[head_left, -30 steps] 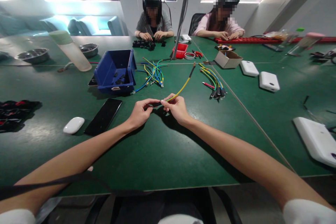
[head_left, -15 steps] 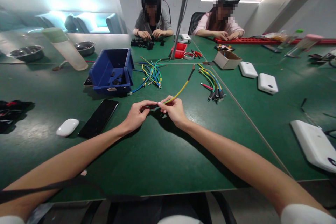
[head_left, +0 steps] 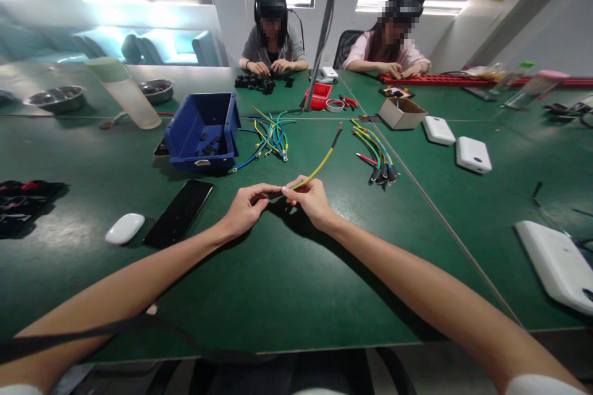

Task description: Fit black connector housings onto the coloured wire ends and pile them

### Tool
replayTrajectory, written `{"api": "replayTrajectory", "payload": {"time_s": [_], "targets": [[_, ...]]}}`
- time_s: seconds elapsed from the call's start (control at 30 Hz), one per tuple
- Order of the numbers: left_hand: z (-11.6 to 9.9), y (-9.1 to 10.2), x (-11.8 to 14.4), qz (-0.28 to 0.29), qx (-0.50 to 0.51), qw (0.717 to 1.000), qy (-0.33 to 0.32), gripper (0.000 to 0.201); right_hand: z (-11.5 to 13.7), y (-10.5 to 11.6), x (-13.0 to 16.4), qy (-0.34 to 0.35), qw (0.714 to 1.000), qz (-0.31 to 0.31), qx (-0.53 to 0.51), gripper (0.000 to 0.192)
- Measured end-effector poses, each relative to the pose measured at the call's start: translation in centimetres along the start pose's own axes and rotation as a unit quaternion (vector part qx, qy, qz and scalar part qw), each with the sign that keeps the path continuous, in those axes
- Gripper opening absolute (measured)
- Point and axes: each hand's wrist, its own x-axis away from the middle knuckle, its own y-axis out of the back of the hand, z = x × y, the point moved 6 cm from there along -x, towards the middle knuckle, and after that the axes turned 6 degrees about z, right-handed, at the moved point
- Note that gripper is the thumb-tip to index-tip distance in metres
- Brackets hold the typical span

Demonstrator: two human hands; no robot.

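Between my hands, just above the green table [head_left: 287, 284], is a yellow-green wire [head_left: 322, 163] with a dark far end that rises away from me. My right hand [head_left: 311, 202] pinches it near its close end. My left hand [head_left: 247, 210] is closed on the black sleeve [head_left: 275, 195] at that end; the terminal there is hidden by the fingers. Beyond my hands lies a tangle of blue, green and yellow wires [head_left: 273, 133] with ring ends. To its right is a bundle of wires with black-sleeved ends [head_left: 382, 171].
Left of the wires stands a blue bin [head_left: 178, 148] holding small black pieces. A phone [head_left: 180, 215] and a white case [head_left: 125, 229] lie near my left forearm. A cardboard box [head_left: 401, 114] and white devices [head_left: 472, 155] are at right. Two people sit across the table, behind a metal pole [head_left: 320, 37].
The whole view has shifted slightly, so everything sits a little lower in the picture. Both hands keep the same hold on the wire and its sleeve.
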Motion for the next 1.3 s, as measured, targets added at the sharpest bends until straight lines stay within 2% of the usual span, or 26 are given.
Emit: {"api": "replayTrajectory", "payload": {"time_s": [0.3, 0.7, 0.93, 1.17, 1.3], "targets": [[-0.1, -0.1, 0.1, -0.006, 0.028, 1.0, 0.007, 0.029, 0.0, 0.1, 0.0, 0.002, 1.0, 0.007, -0.004, 0.031], [0.8, -0.4, 0.0, 0.013, -0.011, 1.0, 0.006, 0.032, 0.0, 0.0, -0.2, 0.023, 0.998, 0.04, 0.036, 0.028], [1.2, -0.4, -0.1, 0.007, -0.021, 1.0, 0.007, 0.031, -0.4, 0.0, 0.0, 0.017, 0.999, 0.026, 0.03, 0.029], [0.9, 0.1, -0.1, 0.0, -0.088, 0.996, 0.005, 0.03, -0.4, -0.1, 0.1, 0.008, 1.0, 0.011, 0.021, 0.027], [1.3, 0.1, -0.1, -0.001, -0.054, 0.998, 0.021, 0.027, -0.4, -0.2, 0.1, 0.008, 1.0, 0.007, 0.017, 0.029]]}}
